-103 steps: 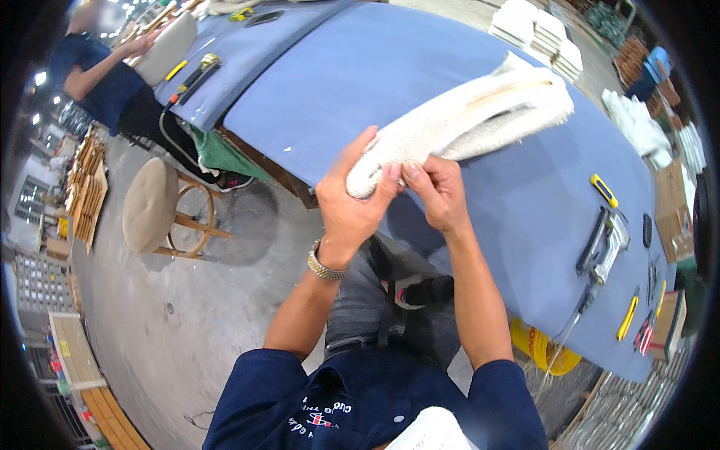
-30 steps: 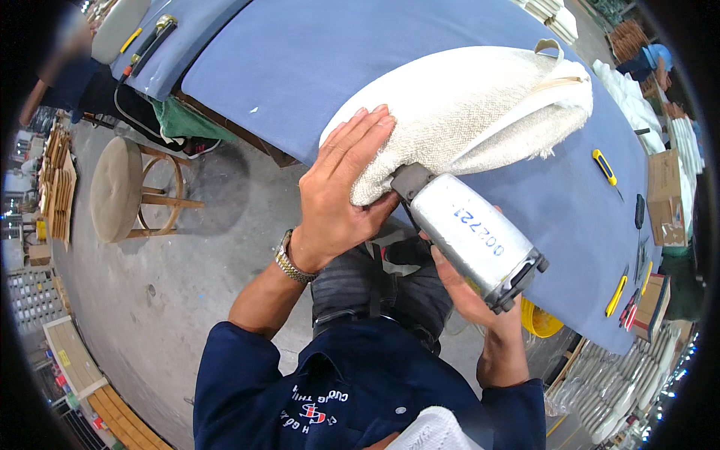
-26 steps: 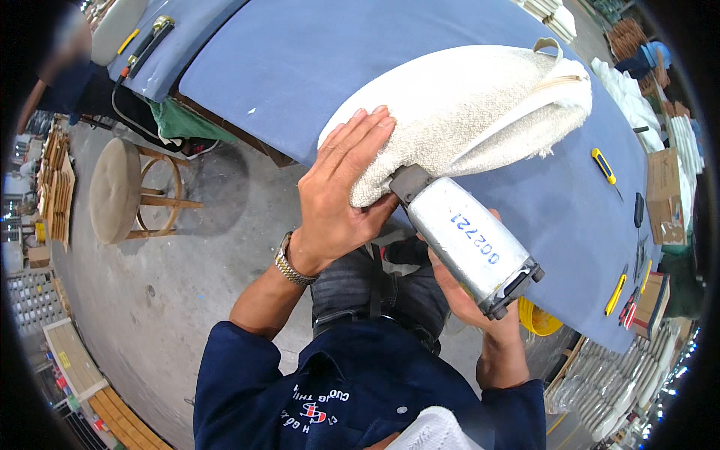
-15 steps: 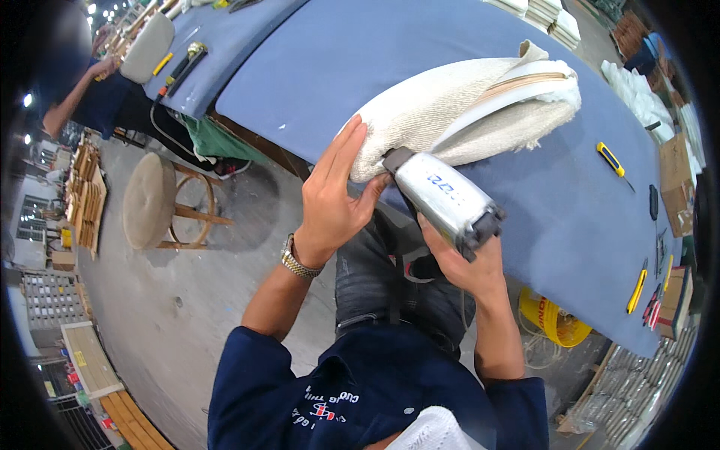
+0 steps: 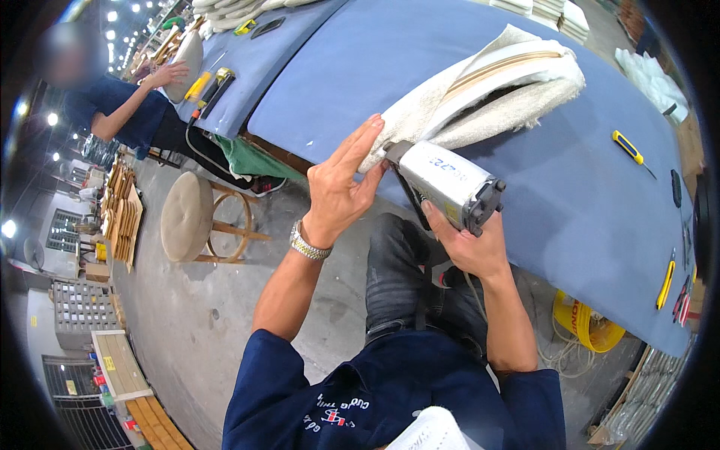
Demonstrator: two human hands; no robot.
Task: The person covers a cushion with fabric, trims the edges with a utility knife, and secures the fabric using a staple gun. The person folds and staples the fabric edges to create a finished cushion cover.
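A cushion (image 5: 409, 120) covered in cream woven fabric stands tilted at the near edge of the blue work table. Its fabric is loose along the far right, where white padding and a thin wooden edge (image 5: 510, 66) show. My left hand (image 5: 341, 187) grips the cushion's near end, fingers stretched along the outside and thumb underneath. In my right hand (image 5: 476, 247) is a silver and black staple gun (image 5: 442, 176), its nose against the cushion's underside beside my left thumb. The staple gun's handle is mostly hidden by its body and my fingers.
On the blue table (image 5: 585, 210) lie yellow utility knives (image 5: 628, 148) and small hand tools at the right. A yellow bucket (image 5: 589, 322) stands below, near a pale hose. At the left are a round stool (image 5: 187, 217) and another person holding a pad (image 5: 184, 67).
The cushion has tilted, baring more of its wooden edge, and its loose fabric flap sits differently. The staple gun stays at the near end with both hands. The whole view has shifted.
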